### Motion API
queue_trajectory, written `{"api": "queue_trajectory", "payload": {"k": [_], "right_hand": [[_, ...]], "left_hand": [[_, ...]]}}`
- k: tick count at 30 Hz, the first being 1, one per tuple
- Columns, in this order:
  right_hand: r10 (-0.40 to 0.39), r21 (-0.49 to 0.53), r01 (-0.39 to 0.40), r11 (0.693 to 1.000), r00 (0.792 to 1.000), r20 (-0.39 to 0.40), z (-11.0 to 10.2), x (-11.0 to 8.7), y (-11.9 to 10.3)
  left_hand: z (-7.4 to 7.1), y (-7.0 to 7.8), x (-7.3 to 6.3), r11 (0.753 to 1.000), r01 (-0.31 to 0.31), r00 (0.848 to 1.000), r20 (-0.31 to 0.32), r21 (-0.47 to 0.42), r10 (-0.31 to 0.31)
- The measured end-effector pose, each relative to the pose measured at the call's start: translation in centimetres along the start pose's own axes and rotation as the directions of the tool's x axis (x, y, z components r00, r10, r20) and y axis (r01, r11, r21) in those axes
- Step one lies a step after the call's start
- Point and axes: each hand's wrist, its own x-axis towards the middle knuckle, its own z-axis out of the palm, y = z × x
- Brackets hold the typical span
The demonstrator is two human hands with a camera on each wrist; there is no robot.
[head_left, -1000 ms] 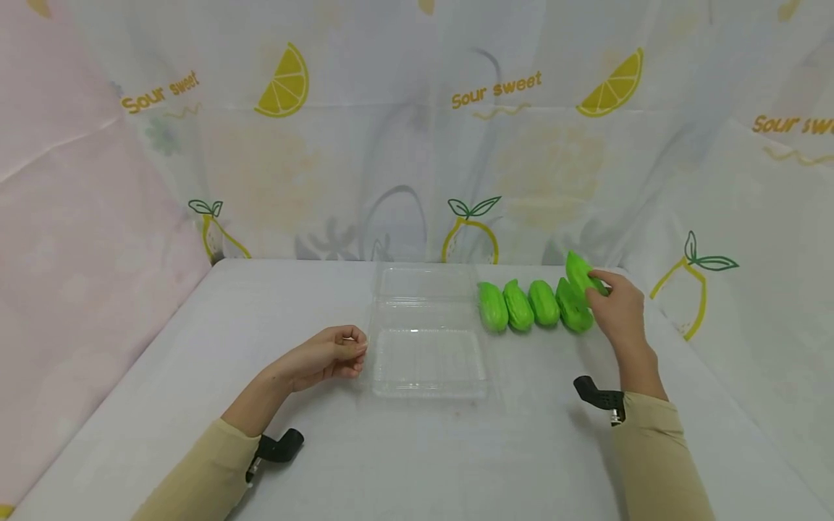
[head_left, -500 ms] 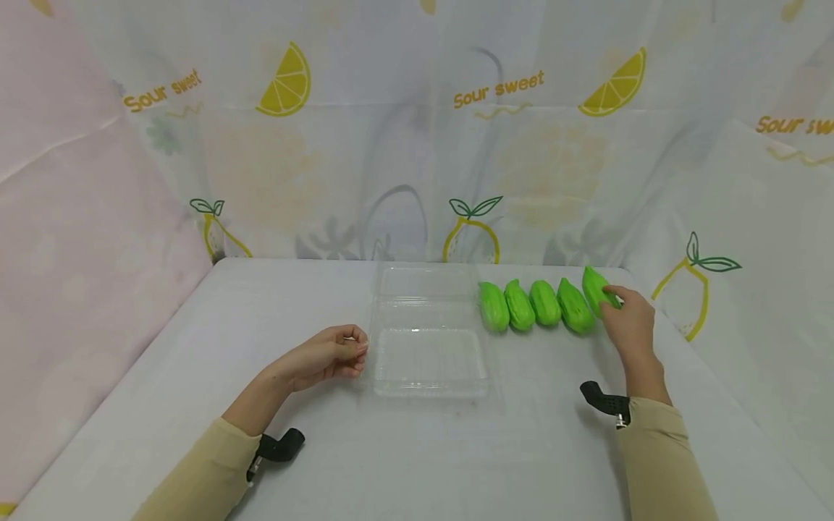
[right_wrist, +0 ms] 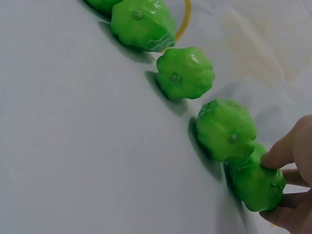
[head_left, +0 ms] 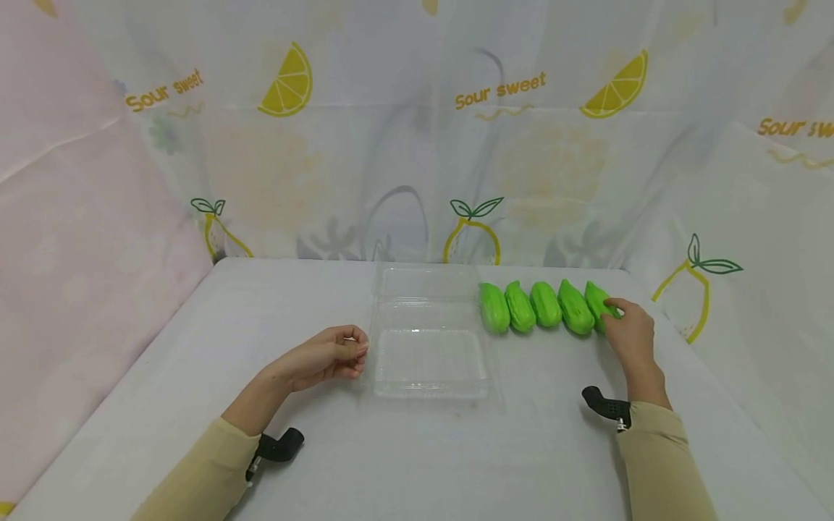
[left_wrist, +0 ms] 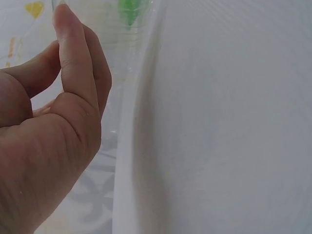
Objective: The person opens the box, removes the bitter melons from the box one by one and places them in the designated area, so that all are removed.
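Note:
A clear plastic clamshell box (head_left: 431,389) lies opened out on the white table, its lid (head_left: 426,284) toward the back. At the box's left edge, the thumb and fingers of my left hand (head_left: 329,354) pinch the thin plastic rim. To the right of the box, several green ridged gourds (head_left: 546,304) lie side by side in a row. My right hand (head_left: 630,329) holds the rightmost gourd (right_wrist: 256,183) between thumb and fingers, down at table level. In the right wrist view that gourd touches its neighbour (right_wrist: 226,130); the fingers partly cover it.
A white cloth-covered table (head_left: 417,463) spreads out in front of both hands. Behind it hangs a curtain (head_left: 391,145) printed with lemons, with side panels left and right. Each forearm carries a black wrist camera mount (head_left: 280,445).
My right hand has moved right and down, bringing its gourd from above the neighbouring one to the row's right end. My left hand and the box have stayed put.

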Motion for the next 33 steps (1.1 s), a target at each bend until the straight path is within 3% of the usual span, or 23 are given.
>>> {"api": "queue_trajectory", "payload": {"k": [17,21,25,29,33], "right_hand": [[0.000,-0.004,0.000,1.000,1.000,0.016,0.2,0.2,0.2],[-0.016,-0.014,0.016,1.000,1.000,0.001,0.0,0.2,0.1],[-0.051,-0.016,0.051,0.999,0.999,-0.015,0.1,0.3,0.0],[-0.138,-0.031,0.137,0.990,0.990,-0.033,0.1,0.3,-0.6],[-0.243,-0.046,0.241,0.970,0.969,-0.043,-0.1,0.1,-1.8]], "left_hand": [[-0.4,-0.1,-0.1,1.000,0.020,1.000,-0.004,-0.007,-0.020],[-0.7,-0.2,-0.1,0.999,0.030,0.999,-0.034,0.011,-0.030],[-0.9,-0.1,0.0,0.998,0.032,0.994,-0.110,0.054,-0.026],[-0.9,0.3,0.0,0.992,0.011,0.972,-0.234,0.125,0.019],[-1.1,0.7,0.0,0.973,-0.036,0.925,-0.361,0.229,0.119]]}}
